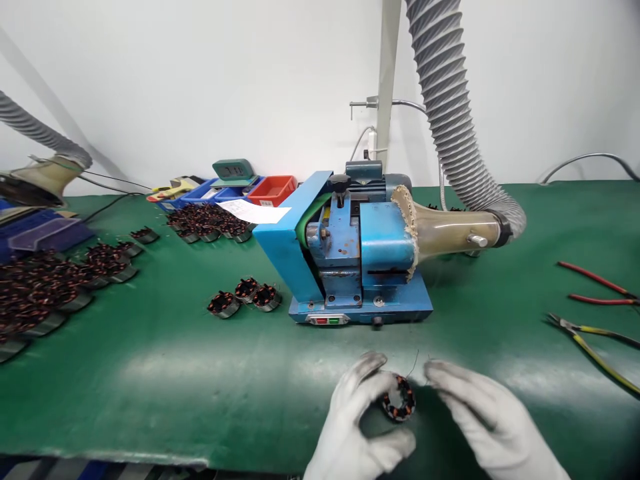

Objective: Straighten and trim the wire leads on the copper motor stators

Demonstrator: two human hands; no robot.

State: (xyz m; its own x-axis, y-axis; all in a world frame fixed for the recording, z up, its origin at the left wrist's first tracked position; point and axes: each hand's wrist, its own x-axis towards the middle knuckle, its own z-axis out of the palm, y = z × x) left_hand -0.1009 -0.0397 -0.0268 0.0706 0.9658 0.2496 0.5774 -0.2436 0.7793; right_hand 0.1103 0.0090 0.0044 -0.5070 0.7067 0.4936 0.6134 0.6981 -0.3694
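Observation:
A wound motor stator point(400, 399), a ring with a black inner frame and copper coils, is near the table's front edge. My left hand point(357, 420), in a white glove, curls round its left side with the fingers on its rim. One thin wire point(414, 364) sticks up from the top of the stator. To the right, my gloved right hand point(483, 413) has its fingers pressed together just off the ring. A hair-thin strand seems to show at those fingertips, but what they pinch is too small to make out.
Behind my hands stands a blue belt-driven machine point(345, 247) with a grey suction hose point(450, 93). Three stators point(247, 290) lie left of it, with a larger pile point(45, 293) farther left. Red-handled pliers point(597, 279) and yellow-handled cutters point(595, 347) lie right. An orange bin point(273, 190) stands behind.

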